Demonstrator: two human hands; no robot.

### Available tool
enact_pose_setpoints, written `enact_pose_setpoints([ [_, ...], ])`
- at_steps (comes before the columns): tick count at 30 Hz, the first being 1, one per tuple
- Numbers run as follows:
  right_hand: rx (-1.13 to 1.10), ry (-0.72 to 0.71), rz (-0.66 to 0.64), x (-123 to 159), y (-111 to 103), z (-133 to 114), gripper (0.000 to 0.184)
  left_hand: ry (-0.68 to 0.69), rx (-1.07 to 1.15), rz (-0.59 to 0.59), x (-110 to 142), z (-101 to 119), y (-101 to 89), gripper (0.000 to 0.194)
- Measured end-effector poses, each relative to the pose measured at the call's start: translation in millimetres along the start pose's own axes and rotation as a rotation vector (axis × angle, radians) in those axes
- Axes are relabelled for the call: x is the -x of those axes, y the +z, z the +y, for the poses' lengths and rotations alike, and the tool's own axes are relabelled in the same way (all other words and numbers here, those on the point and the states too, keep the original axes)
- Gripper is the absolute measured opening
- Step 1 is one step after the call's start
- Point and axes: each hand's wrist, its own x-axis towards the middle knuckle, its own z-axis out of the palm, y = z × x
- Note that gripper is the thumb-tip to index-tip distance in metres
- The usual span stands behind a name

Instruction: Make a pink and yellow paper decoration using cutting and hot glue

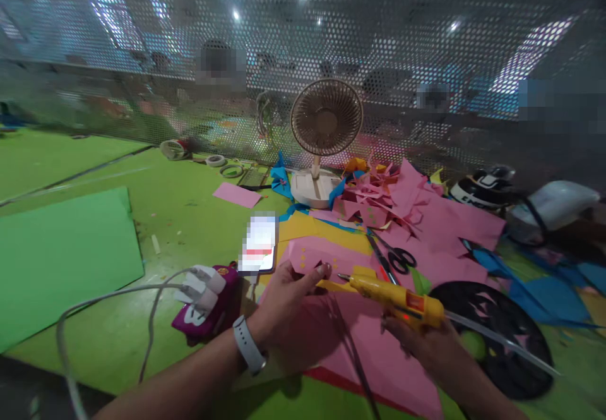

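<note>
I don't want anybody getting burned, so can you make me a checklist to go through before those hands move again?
1. Glue gun held: ok, the right hand is wrapped round its handle.
2. Nozzle pointing away from the left hand: not ok, it points toward that hand, close by.
3. Glue stick loaded: ok, a clear one pokes out the back.
4. Nozzle cool: cannot tell; a red light glows on the gun, so treat it as hot.
5. Scissors apart from both hands: ok.
</note>
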Motion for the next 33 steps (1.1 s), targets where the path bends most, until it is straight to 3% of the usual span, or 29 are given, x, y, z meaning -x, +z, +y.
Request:
enact_pose_setpoints([
  [6,0.197,-0.206,-0.017,-1.4,-5.9,16.8,0.029,-0.005,0.012,0.010,-0.4,-2.1,-0.3,0.024],
  [13,0.356,-0.400,-0.011,-0.9,-7.6,35.3,0.035,-0.013,0.010,-0.017,-0.4,-2.5,-1.4,0.023],
  [17,0.475,-0.431,0.033,1.5,-8.5,41.3,0.036,-0.008,0.015,-0.032,-0.3,-2.6,-1.3,0.022],
  [24,0.492,-0.514,0.022,1.5,-5.6,45.6,0.043,-0.003,0.015,-0.041,-1.7,-5.5,-3.1,0.021],
  [30,0.436,-0.376,0.001,3.1,-8.6,41.3,0.028,-0.001,0.024,-0.031,-1.5,-4.8,-1.7,0.021],
  [33,0.450,-0.357,-0.003,3.7,-10.3,38.5,0.031,-0.008,0.034,-0.031,-1.5,-4.7,-1.4,0.021],
])
